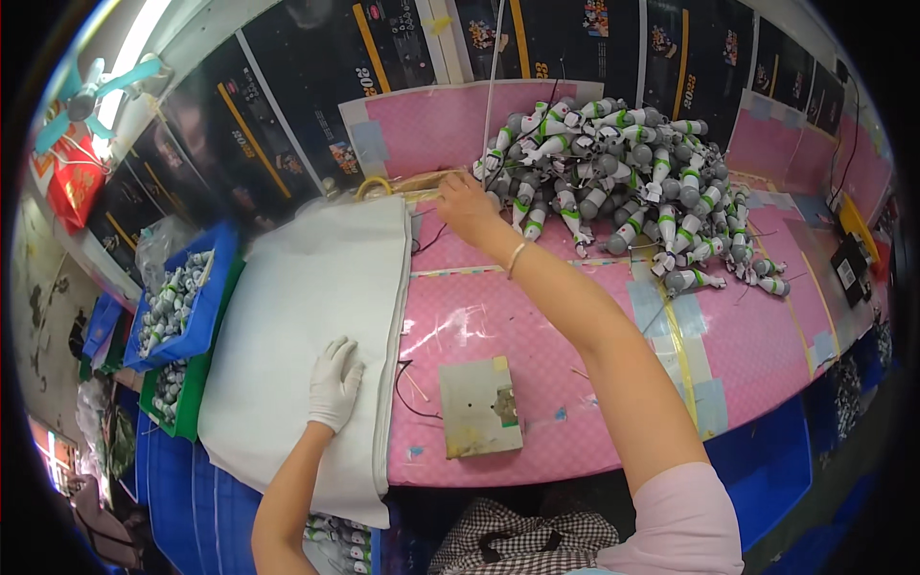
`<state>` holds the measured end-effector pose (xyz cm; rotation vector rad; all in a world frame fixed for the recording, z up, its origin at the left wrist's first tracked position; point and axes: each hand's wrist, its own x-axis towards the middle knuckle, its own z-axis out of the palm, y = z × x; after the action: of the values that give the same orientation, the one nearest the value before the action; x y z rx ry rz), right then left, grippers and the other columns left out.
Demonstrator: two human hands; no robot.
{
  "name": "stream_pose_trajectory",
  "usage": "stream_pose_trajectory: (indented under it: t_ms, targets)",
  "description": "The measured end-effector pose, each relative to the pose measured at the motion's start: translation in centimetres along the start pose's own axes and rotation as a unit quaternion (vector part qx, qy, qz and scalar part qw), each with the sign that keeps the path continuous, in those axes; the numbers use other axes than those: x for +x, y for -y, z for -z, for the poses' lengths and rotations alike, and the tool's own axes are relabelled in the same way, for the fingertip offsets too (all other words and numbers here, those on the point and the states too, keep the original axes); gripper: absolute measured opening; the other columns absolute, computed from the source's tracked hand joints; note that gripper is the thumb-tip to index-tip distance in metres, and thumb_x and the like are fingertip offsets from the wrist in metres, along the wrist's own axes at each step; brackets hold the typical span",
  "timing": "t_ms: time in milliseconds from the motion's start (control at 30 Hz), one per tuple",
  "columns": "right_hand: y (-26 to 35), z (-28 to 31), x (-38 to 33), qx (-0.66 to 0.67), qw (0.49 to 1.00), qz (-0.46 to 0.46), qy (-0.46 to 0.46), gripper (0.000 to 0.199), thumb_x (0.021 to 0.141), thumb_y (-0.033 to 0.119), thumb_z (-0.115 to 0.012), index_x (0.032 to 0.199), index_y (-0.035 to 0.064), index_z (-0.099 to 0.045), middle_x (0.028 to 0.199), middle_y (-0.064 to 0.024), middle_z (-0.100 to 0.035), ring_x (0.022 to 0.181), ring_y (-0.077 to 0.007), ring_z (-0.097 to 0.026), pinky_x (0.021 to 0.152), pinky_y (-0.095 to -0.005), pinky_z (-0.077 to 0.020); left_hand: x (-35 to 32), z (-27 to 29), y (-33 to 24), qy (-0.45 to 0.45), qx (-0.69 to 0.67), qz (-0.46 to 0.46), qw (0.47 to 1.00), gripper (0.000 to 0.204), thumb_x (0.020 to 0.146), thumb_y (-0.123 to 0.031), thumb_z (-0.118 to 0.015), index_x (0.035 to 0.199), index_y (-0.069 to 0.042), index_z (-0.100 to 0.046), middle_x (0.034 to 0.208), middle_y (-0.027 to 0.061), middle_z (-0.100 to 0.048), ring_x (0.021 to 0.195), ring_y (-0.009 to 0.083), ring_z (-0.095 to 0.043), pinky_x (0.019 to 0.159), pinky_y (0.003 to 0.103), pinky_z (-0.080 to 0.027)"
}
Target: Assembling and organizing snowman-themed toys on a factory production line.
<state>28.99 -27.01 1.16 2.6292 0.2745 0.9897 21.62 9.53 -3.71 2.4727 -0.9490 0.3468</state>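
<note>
My left hand (335,385), in a white glove, lies with its fingers stretched out on a stack of large white sheets (307,278) at the table's left. Bare, with a bracelet at the wrist, my right hand (468,209) reaches to the back of the table. Its fingers bend down at a shallow yellow-brown tray (420,182); what they hold, if anything, is hidden. Just right of that hand rises a heap of small white, grey and green toy limbs (623,172). A grey metal block (481,407) with a cable sits at the front.
Pink patterned covering (546,326) with tape strips spans the table. Toy parts fill a blue bin (225,278) above a green bin (153,407) at the left. A yellow ring (374,182) lies at the back. A thin pole (494,86) stands beside the heap.
</note>
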Motion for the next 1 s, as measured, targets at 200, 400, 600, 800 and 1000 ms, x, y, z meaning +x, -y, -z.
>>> stream_pose_trajectory:
  t_ms: [200, 400, 600, 800, 1000]
  targets:
    - [-0.7, -1.1, 3.7, -0.137, 0.974, -0.074, 0.167, 0.021, 0.082, 0.015, -0.051, 0.092, 0.0141, -0.070, 0.093, -0.0059, -0.062, 0.105, -0.0242, -0.054, 0.109, -0.0515, -0.0156, -0.5, 0.3, 0.1, -0.014, -0.050, 0.022, 0.998, 0.034, 0.085, -0.014, -0.058, 0.115, 0.001, -0.055, 0.123, 0.0191, -0.052, 0.116, 0.0331, -0.048, 0.099, 0.037, -0.037]
    - [0.2, 6.9, 1.8, 0.126, 0.985, -0.114, -0.035, 0.022, 0.083, 0.012, -0.051, 0.102, 0.0080, -0.063, 0.084, -0.0058, -0.062, 0.080, -0.0212, -0.063, 0.082, -0.0433, -0.0419, -0.9, 0.0, 1.0, -0.049, -0.067, 0.009, 0.997, 0.034, 0.083, -0.012, -0.060, 0.114, 0.000, -0.056, 0.120, 0.0182, -0.055, 0.114, 0.0331, -0.051, 0.098, 0.035, -0.039]
    - [5.8, 16.4, -10.2, 0.777, 0.504, -0.358, 0.117, 0.028, 0.090, 0.023, -0.056, 0.105, -0.0005, -0.060, 0.075, -0.0029, -0.058, 0.058, -0.0081, -0.055, 0.053, -0.0207, -0.0442, 0.0, 0.6, -5.4, -0.168, -0.400, 0.143, 0.890, 0.028, 0.091, -0.017, -0.055, 0.113, 0.000, -0.058, 0.112, 0.0183, -0.060, 0.108, 0.0271, -0.057, 0.094, 0.035, -0.044]
    - [9.7, 21.5, -18.2, 0.878, 0.343, -0.296, 0.152, 0.042, 0.094, 0.029, -0.049, 0.125, 0.0001, -0.048, 0.088, -0.0099, -0.063, 0.068, -0.0148, -0.061, 0.063, -0.0256, -0.0505, 0.9, 2.1, -17.9, 0.049, -0.800, 0.247, 0.545, 0.032, 0.090, -0.022, -0.060, 0.116, -0.005, -0.053, 0.107, 0.0084, -0.061, 0.099, 0.0211, -0.060, 0.085, 0.033, -0.049]
    - [13.4, 23.4, -22.5, 0.943, -0.019, -0.332, -0.012, 0.061, 0.096, 0.042, -0.040, 0.142, 0.0050, -0.023, 0.113, -0.0256, -0.058, 0.086, -0.0270, -0.065, 0.079, -0.0340, -0.0533, -1.1, 0.5, -20.5, -0.073, -0.800, 0.287, 0.522, 0.022, 0.087, -0.020, -0.064, 0.103, -0.009, -0.054, 0.099, 0.0040, -0.060, 0.093, 0.0171, -0.059, 0.080, 0.035, -0.051]
